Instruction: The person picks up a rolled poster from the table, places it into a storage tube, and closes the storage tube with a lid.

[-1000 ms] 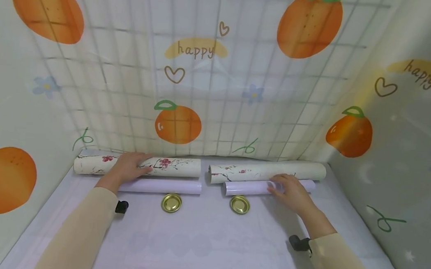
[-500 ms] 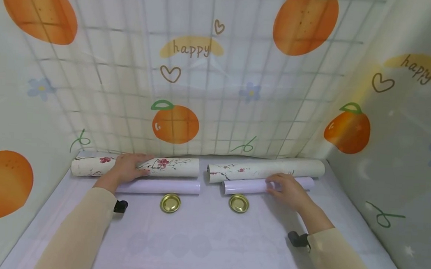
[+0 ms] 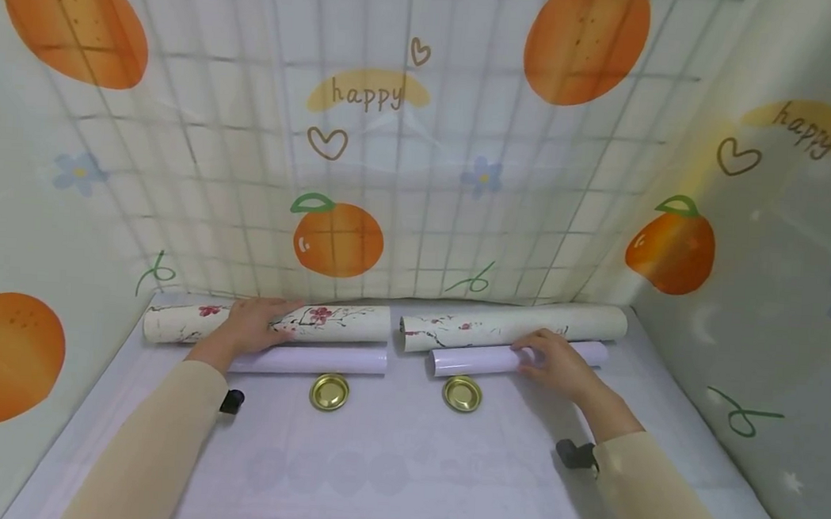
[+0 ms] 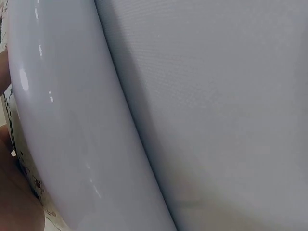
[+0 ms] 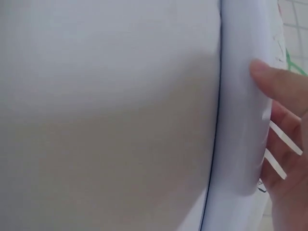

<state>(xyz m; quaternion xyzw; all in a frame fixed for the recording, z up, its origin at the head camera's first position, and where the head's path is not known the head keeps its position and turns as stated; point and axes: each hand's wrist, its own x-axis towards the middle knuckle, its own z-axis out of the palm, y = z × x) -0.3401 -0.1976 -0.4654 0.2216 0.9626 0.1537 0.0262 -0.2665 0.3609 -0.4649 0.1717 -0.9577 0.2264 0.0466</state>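
My left hand holds a white floral paper roll at the back left, fingers over its top and thumb on its front. Just in front lies a glossy lavender roll, which fills much of the left wrist view. At the right, my right hand grips a second lavender roll from above. The right wrist view has the thumb on that roll's near face, with the other fingers behind it and partly hidden. Another floral roll lies directly behind this one.
Two shallow gold dishes stand in front of the rolls' inner ends, the second gold dish to the right. A back wall with printed oranges rises behind the rolls. Side walls flank the pale tabletop.
In the last half second the left floral roll has shifted slightly right under my left hand. My right hand keeps its hold on the lavender roll.
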